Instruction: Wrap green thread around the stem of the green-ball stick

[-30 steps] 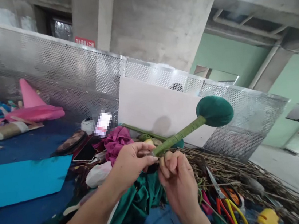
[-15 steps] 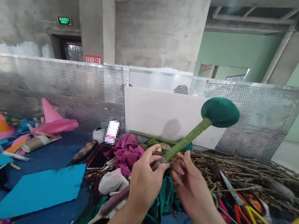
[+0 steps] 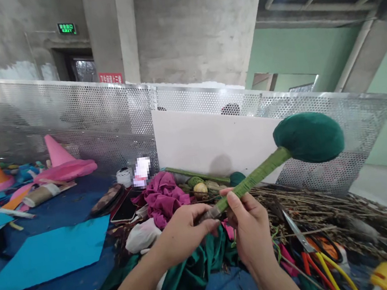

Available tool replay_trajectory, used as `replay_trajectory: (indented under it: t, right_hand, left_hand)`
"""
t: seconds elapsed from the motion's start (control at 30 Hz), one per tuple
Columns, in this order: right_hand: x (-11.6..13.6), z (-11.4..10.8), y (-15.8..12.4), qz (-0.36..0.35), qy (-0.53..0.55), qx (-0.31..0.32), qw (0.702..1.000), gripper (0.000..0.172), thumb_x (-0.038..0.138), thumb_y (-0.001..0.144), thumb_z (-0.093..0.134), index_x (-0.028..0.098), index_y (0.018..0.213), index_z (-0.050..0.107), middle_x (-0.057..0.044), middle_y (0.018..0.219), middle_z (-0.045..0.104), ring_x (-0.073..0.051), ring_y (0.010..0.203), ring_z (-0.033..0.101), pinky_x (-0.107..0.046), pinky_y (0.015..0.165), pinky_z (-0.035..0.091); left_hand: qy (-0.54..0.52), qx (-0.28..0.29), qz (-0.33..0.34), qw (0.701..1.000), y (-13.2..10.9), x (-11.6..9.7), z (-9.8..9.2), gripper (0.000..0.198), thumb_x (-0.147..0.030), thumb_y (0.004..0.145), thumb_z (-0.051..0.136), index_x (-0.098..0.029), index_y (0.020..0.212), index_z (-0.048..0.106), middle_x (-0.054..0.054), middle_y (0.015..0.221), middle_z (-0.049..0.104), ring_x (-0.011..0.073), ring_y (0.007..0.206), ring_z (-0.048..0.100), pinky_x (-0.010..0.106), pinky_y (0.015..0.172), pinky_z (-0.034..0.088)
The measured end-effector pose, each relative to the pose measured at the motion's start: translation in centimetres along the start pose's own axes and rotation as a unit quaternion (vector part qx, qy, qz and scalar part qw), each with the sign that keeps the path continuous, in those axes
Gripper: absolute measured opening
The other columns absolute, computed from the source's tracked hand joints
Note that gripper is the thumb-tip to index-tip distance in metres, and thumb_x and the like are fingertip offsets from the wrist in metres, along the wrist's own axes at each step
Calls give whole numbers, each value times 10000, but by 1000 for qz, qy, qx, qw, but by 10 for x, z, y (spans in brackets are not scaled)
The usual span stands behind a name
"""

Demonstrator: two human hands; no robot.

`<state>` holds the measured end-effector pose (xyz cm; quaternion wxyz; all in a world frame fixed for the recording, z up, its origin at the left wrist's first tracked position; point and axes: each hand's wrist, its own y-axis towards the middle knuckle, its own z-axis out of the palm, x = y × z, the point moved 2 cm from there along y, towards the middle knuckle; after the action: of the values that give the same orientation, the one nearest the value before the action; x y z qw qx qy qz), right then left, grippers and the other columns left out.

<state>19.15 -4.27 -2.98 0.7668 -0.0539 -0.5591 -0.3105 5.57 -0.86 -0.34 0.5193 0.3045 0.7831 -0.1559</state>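
Between my hands is a stick (image 3: 255,178) wrapped in green, with a rounded dark green cloth head (image 3: 308,138) at its far end. The stick slants up to the right. My left hand (image 3: 185,231) is closed around its bare, brownish lower end. My right hand (image 3: 252,225) grips the green wrapping a little further up, thumb on top. Dark green cloth (image 3: 200,267) lies beneath both hands. Left of them are a crumpled magenta cloth (image 3: 165,198) and a white cloth bundle (image 3: 142,236).
Dry stalks (image 3: 330,208) are heaped at the right, with scissors (image 3: 297,231) and red-and-yellow-handled pliers (image 3: 325,265) on them. A blue sheet (image 3: 47,252) lies left. A white board (image 3: 214,137) leans against the perforated metal panel (image 3: 104,118). Pink and orange cones stand far left.
My right hand has risen from below the stick and now grips its green wrapping. The stick's head has come closer and shifted right. The view has turned slightly.
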Motion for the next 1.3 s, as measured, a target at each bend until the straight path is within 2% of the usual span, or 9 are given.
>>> replay_trajectory:
  t: [0.07,0.17,0.4,0.7,0.8,0.93,1.07,1.2,1.3]
  right_hand:
    - [0,-2,0,0,-2,1,1000,355,475,763,715,139,879,712,87,503,326,-72,469,254,-219,439,193]
    - [-1,-3,0,4,0,9,1000,365,479,767,713,137,894,708,87,491,336,-72,454,271,-220,432,198]
    - [1,-4,1,23,17,15,999,354,462,750,736,141,892,695,98,483,315,-63,449,248,-207,432,194]
    - [6,-4,3,25,25,6,999,377,475,684,772,141,839,690,100,492,281,-60,457,210,-205,439,167]
    - [5,-3,3,24,31,5,999,372,476,690,770,150,839,671,101,508,269,-63,464,215,-205,436,181]
    - [1,4,1,51,95,7,994,350,536,790,656,198,779,565,88,577,279,-75,461,236,-203,401,226]
    - [-4,10,-3,85,153,2,985,336,472,834,614,218,700,439,92,603,241,-77,448,196,-189,366,238]
    - [-7,10,-11,34,166,-1,985,288,432,884,564,206,713,513,87,578,257,-79,451,234,-184,389,271]
    - [-10,9,-17,-37,115,1,993,276,396,868,617,183,694,588,76,544,333,-68,458,300,-182,417,279]
  left_hand:
    - [-33,9,-10,999,1,4,-1,243,-356,846,530,-153,735,604,-34,610,533,107,527,443,228,517,333]
    - [-61,7,-4,998,3,7,1,223,-347,841,545,-153,742,594,-42,602,490,105,542,433,224,526,315]
    - [-87,9,23,996,0,-3,4,190,-301,856,520,-151,762,591,-44,612,465,96,536,391,219,517,295]
    - [-95,-5,28,995,1,-2,8,196,-297,847,516,-143,795,626,-45,589,465,102,525,382,224,509,291]
    - [-102,-35,49,993,0,-3,9,188,-251,834,531,-140,847,682,-35,629,538,110,568,440,217,543,335]
    - [-134,-71,86,985,1,-2,11,248,-206,832,530,-146,980,720,1,783,674,161,773,591,229,718,431]
    - [-128,-93,62,985,3,6,10,311,-256,842,542,-138,1080,704,48,900,725,207,842,631,275,762,458]
    - [-85,-134,42,986,2,8,7,301,-290,837,560,-156,1058,716,43,911,732,205,829,627,278,743,456]
    - [-72,-154,46,984,2,7,8,278,-291,837,557,-139,997,727,42,828,721,201,799,626,273,727,456]
